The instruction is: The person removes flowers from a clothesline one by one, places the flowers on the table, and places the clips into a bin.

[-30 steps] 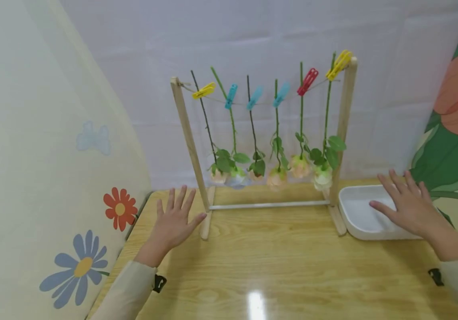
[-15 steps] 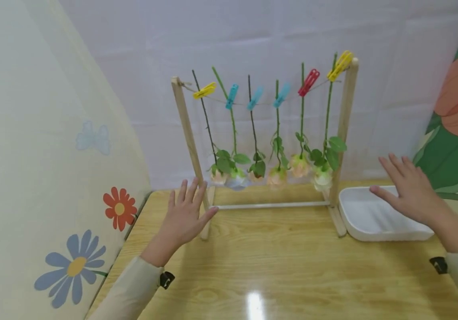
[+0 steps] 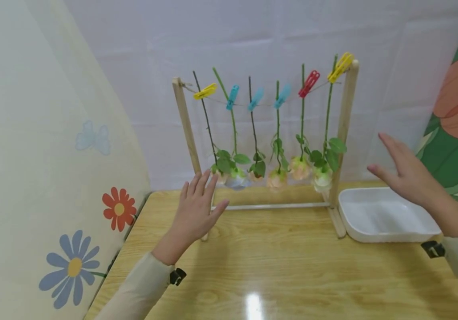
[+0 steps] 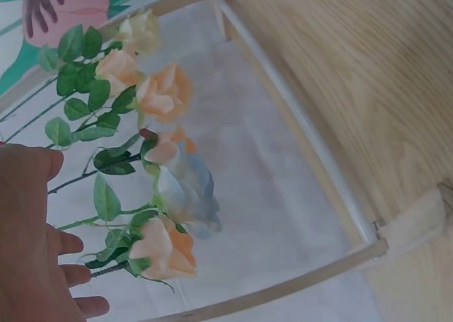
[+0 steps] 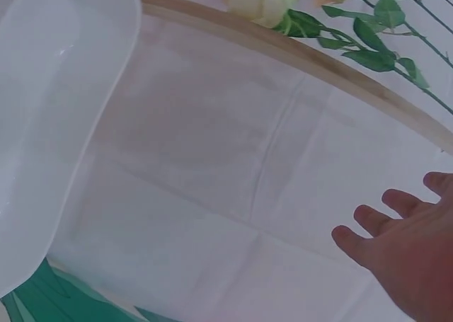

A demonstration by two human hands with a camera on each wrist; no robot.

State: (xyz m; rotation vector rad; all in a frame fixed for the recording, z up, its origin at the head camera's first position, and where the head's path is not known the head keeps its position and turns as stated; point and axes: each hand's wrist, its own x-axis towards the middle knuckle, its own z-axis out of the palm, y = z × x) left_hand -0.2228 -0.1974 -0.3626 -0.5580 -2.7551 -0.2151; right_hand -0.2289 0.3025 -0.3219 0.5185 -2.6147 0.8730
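Several roses hang heads down from a string on a wooden frame, each stem clipped by a clothespin. From left to right the clothespins run yellow, blue, blue, blue, red and yellow. Peach, pale blue and cream blooms show in the left wrist view, among them a blue rose. My left hand is held up before the frame's left post, fingers straight and holding nothing. My right hand hovers above the white tray, right of the right post, also holding nothing.
A wooden table carries the frame and tray. A white rod joins the frame's feet. Behind hangs a white cloth. Painted walls stand left and right, with a red flower on the left one.
My left hand has moved right and slightly up, now overlapping the left post. My right hand has risen from over the tray. The roses and clothespins stay on the string.
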